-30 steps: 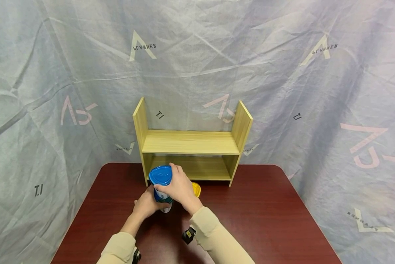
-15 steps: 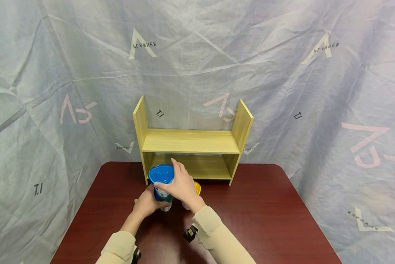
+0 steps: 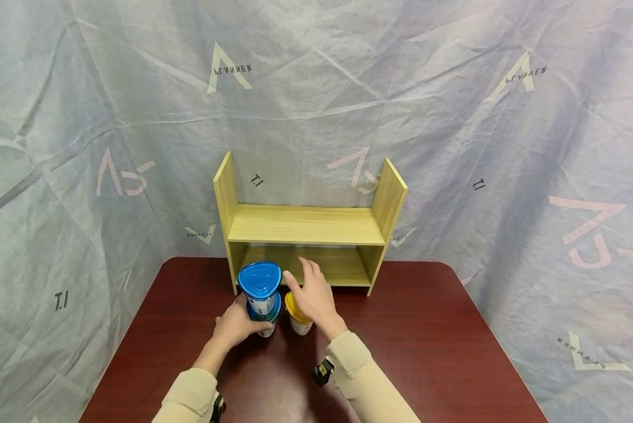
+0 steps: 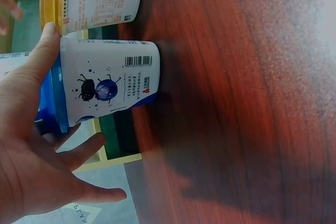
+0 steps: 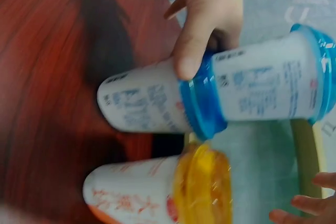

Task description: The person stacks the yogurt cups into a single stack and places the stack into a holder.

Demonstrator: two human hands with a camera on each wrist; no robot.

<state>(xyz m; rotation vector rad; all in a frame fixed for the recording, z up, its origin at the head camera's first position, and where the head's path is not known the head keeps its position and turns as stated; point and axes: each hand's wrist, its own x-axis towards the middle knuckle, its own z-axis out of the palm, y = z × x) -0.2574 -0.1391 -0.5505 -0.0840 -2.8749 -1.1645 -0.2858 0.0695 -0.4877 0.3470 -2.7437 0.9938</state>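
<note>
Blue-lidded cups (image 3: 260,294), stacked two high on the bench (image 3: 427,352) before the shelf (image 3: 305,229), gripped low by left hand (image 3: 237,325); right hand (image 3: 313,296) open, empty; a nudge could topple the upper cup.

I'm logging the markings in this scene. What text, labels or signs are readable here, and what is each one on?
"PLANNER", mirrored: backdrop sheet, printed twice beside a V-shaped logo.
"T.I": the same backdrop, in several spots.
Barcode with digits, too small to read: lower blue-lidded cup.
Fine print in orange, too small to read: yellow-lidded cup.
Print on the upper blue-lidded cup: blurred, unreadable.
</note>
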